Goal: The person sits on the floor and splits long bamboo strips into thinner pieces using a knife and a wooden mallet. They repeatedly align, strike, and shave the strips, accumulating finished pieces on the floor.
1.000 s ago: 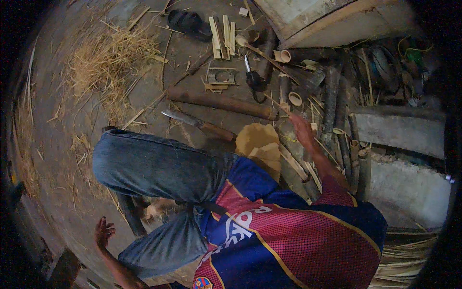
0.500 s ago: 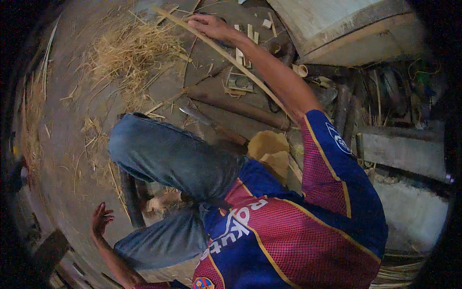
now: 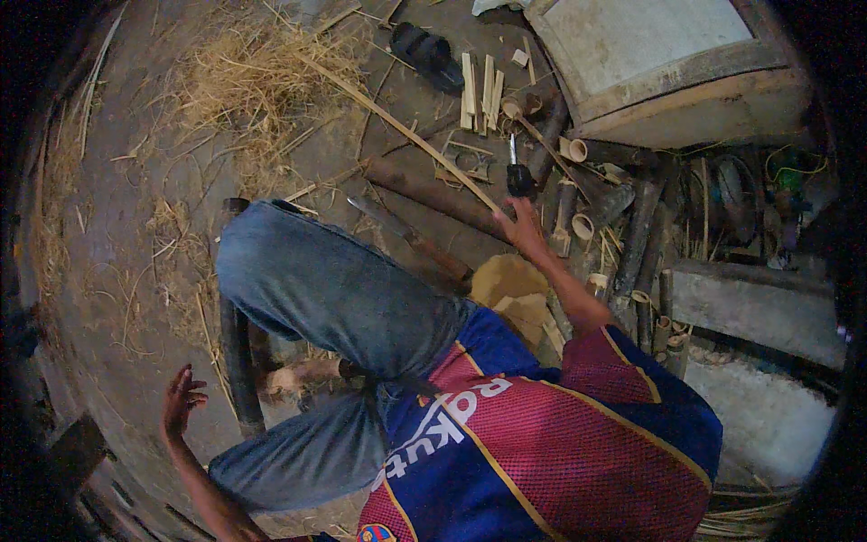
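Note:
My right hand (image 3: 526,230) is at the near end of a long, thin bamboo strip (image 3: 406,133), with its fingers closed around that end. The strip slants away to the far left, toward a heap of pale shavings (image 3: 262,86). Over by my left leg, my left hand (image 3: 181,400) is held up with its fingers apart and loosely bent, and nothing in it. A large knife (image 3: 411,239) with a wooden handle lies between my right thigh and a dark round pole (image 3: 438,203). Just beyond my right hand is a smaller blade with a black handle (image 3: 519,178).
Split bamboo pieces (image 3: 479,93) lie beside a black sandal (image 3: 426,56). Cut bamboo tubes (image 3: 583,226) cluster at right, below a wooden panelled box (image 3: 668,104). A tan, flat sheet (image 3: 506,282) lies by my hip. A dark post (image 3: 238,352) passes beside my legs.
My right hand has come back from the strip's far end to its near end. The strip has shifted slightly, uncovering the sandal and small blade. My left hand has barely moved.

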A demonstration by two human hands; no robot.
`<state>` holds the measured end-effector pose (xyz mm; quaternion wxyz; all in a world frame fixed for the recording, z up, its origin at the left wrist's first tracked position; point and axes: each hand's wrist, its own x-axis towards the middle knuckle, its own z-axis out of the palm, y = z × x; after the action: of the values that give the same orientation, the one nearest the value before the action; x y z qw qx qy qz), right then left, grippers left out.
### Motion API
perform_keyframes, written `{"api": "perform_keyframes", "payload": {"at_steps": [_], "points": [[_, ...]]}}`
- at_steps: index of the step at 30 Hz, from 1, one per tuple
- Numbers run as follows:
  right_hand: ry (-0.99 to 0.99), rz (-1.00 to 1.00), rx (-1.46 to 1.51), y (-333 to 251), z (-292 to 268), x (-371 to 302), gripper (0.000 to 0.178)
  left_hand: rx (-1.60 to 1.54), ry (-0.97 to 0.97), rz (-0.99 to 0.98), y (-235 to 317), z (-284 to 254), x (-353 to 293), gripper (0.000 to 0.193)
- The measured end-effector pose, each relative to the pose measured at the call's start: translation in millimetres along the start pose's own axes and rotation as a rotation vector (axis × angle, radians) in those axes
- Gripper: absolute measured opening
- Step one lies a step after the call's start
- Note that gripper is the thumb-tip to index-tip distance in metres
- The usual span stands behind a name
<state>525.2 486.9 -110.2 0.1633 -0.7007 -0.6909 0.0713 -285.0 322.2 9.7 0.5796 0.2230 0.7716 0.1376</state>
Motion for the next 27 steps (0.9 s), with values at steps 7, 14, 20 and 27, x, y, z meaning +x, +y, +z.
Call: {"api": "perform_keyframes", "payload": {"at_steps": [7, 14, 20, 27], "points": [[-0.142, 0.209, 0.179, 8, -6, -39, 0.024, 0.026, -0.079, 0.111, 27, 3, 3, 0.061], [-0.080, 0.262, 0.442, 0, -3, 29, 0.029, 0.038, -0.010, 0.123, 26, 6, -6, 0.061], [-0.125, 0.260, 0.348, -60, -21, 69, 0.050, 0.012, 0.000, 0.155, 13, 5, -9, 0.063], [0.049, 0.123, 0.478, -113, -23, 73, 0.043, -0.016, -0.012, 0.160, 15, 5, -13, 0.061]]}}
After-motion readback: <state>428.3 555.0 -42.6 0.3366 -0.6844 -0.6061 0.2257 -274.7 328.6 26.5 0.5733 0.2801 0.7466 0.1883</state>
